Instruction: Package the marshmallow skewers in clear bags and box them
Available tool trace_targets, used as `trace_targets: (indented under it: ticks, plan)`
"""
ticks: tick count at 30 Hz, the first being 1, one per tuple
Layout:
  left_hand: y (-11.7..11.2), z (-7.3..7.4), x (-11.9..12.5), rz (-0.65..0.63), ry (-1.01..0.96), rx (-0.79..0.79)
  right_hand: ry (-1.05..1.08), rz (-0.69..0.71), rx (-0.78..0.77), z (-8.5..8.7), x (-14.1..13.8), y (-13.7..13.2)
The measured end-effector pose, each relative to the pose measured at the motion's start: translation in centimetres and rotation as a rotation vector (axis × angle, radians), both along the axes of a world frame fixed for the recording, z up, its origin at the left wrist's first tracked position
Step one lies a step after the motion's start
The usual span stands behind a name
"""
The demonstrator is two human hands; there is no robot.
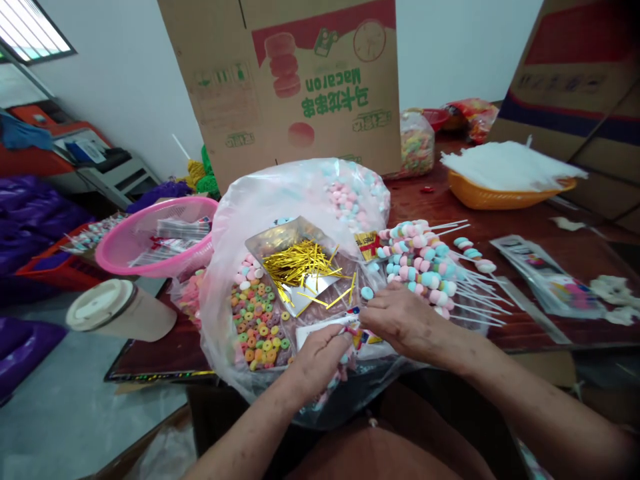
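Observation:
My left hand [323, 353] is closed round a small printed plastic bag [361, 338] with pink and blue candy pieces showing in its lower part. At the bag's upper end, my right hand [395, 317] is closed in a pinch. Whatever lies between its fingertips is hidden. Just ahead of both hands, a silver tray [260, 243] holds gold twist ties [300, 261]. Colourful candy rings [263, 327] lie to its left in a large clear plastic bag [220, 280]. Several marshmallow skewers [425, 263] lie piled beyond my right hand.
A pink basket [117, 250] with packets and a lidded paper cup [120, 308] stand at left. Behind is a tall cardboard box [225, 107]. At right are an orange basket [493, 193] of white sticks, flat printed bags [550, 280] and a metal ruler [535, 311].

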State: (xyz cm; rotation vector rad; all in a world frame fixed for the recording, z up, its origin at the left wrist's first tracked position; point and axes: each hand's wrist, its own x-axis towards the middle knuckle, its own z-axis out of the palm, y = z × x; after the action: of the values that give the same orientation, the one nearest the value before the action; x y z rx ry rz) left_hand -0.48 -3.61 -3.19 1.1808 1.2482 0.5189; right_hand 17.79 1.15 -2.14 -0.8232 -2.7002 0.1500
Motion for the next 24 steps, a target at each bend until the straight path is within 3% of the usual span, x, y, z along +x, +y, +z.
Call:
trace_targets:
  ticks: [4,9,11,13,15,17,19,24]
  plan:
    - [0.3,-0.3,0.6,0.141,-0.155,-0.141,-0.036,0.065,-0.04,-0.2,-0.5,0.5]
    - [0.7,-0.3,1.0,0.194,-0.218,-0.133,0.089,0.146,-0.185,-0.2,-0.1,0.5]
    - [0.9,-0.2,1.1,0.276,-0.271,-0.125,0.302,0.009,-0.213,-0.6,-0.1,0.1]
    - [1.0,-0.3,1.0,0.342,-0.325,-0.127,0.547,-0.275,-0.281,-1.3,-0.4,-0.5]
    - [1.1,-0.4,1.0,0.372,-0.371,-0.126,0.712,-0.468,-0.486,-2.0,-1.1,-1.4]
    - [1.0,-0.5,1.1,0.382,-0.415,-0.105,0.775,-0.416,-0.76,-2.5,-1.9,-2.1]
    - [0.9,-0.7,1.2,0.411,-0.459,-0.087,0.797,-0.294,-0.909,-2.6,-2.6,-2.4]
    - [0.6,-0.8,1.2,0.512,-0.567,-0.175,0.806,-0.356,-0.799,-2.6,-3.0,-2.6]
